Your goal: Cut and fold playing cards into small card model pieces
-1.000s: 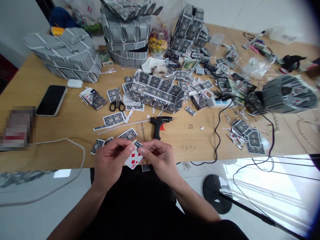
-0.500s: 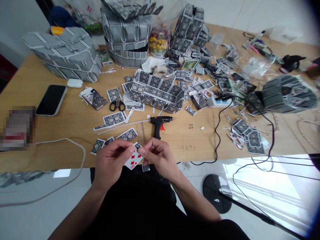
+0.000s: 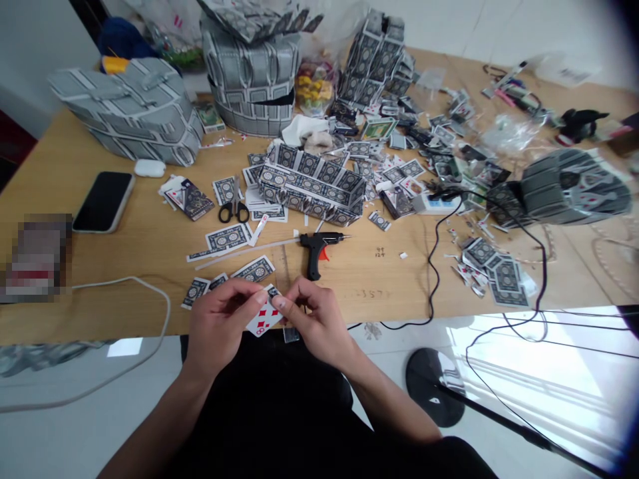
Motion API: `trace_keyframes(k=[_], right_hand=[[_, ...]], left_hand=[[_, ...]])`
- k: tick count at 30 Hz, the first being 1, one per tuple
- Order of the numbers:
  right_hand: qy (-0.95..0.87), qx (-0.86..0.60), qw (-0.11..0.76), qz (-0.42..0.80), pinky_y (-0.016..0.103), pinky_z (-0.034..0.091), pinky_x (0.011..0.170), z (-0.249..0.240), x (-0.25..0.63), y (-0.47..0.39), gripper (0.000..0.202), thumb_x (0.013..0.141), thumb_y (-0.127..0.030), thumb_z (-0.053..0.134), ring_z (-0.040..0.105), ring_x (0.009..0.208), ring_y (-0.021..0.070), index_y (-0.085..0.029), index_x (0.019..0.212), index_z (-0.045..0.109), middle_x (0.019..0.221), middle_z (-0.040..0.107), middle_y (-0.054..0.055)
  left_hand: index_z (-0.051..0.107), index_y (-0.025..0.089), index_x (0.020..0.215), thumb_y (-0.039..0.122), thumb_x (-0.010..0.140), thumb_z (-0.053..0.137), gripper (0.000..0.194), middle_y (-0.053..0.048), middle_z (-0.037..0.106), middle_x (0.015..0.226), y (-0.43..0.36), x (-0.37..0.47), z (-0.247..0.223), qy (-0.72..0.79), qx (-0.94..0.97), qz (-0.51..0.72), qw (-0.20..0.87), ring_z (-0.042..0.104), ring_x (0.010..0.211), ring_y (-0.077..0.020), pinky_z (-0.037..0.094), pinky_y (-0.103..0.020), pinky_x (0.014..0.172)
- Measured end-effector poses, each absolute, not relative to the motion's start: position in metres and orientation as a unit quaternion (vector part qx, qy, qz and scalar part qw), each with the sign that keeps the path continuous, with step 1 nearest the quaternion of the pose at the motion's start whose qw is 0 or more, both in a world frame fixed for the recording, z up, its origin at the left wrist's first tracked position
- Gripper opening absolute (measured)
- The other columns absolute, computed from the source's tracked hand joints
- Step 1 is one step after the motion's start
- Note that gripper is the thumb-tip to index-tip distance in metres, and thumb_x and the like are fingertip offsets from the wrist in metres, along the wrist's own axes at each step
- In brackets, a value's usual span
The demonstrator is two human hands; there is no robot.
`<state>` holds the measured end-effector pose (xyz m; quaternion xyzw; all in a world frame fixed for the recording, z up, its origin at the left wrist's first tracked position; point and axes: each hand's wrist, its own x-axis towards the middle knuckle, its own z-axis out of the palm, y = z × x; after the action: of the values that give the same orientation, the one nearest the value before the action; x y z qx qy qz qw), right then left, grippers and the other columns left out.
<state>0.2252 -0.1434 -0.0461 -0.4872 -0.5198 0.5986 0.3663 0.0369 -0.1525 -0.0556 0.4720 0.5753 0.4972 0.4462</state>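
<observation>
A playing card with red diamonds is held over the table's front edge, its top corner folded to show the dark patterned back. My left hand pinches its left side between thumb and fingers. On the card's right side, my right hand grips the folded corner. Just beyond my hands lies a black glue gun with a red trigger. Cut card pieces rest near my left fingers. Part of a ruler shows below my right fingers.
Scissors, a phone and a card box lie left. Behind the glue gun stands a long tray made of cards. Large woven card shapes stand at the back. A black cable crosses the right side.
The card has shifted slightly up and left and tilted a little. My right fingers have moved slightly left along its folded corner.
</observation>
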Motion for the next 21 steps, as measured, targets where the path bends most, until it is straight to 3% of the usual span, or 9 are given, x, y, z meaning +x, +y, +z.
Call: trace_keyframes(k=[7,12,21], right_hand=[[-0.549,-0.474,0.371,0.58,0.025,0.043,0.057,-0.0471,0.2261,-0.1418,0.043,0.097,-0.057,0.078,0.058,0.062,0.014,-0.021,0.078,0.063,0.069,0.067,-0.001],[-0.58,-0.452,0.359,0.575,0.027,0.041,0.06,-0.0486,0.2306,-0.1424,0.04,0.105,-0.052,0.068,0.053,0.065,0.0141,-0.02,0.082,0.07,0.071,0.063,-0.001],[-0.488,-0.445,0.424,0.62,0.029,0.061,0.07,-0.0484,0.2253,-0.1487,0.029,0.101,-0.05,0.074,0.073,0.075,0.0175,-0.02,0.1,0.075,0.085,0.077,0.004]], left_hand=[[0.083,0.022,0.085,0.03,0.087,0.086,0.009,0.001,0.08,0.078,-0.1534,0.035,-0.0601,0.581,0.458,0.501,0.45,0.071,0.063,-0.0135,0.059,-0.021,0.06],[0.083,0.022,0.084,0.03,0.085,0.088,0.01,0.001,0.08,0.079,-0.1527,0.033,-0.0617,0.592,0.438,0.516,0.438,0.071,0.064,-0.0135,0.058,-0.02,0.059],[0.082,0.022,0.085,0.029,0.085,0.087,0.009,0.001,0.08,0.078,-0.1551,0.0366,-0.06,0.593,0.439,0.502,0.452,0.072,0.065,-0.0134,0.06,-0.02,0.061]])
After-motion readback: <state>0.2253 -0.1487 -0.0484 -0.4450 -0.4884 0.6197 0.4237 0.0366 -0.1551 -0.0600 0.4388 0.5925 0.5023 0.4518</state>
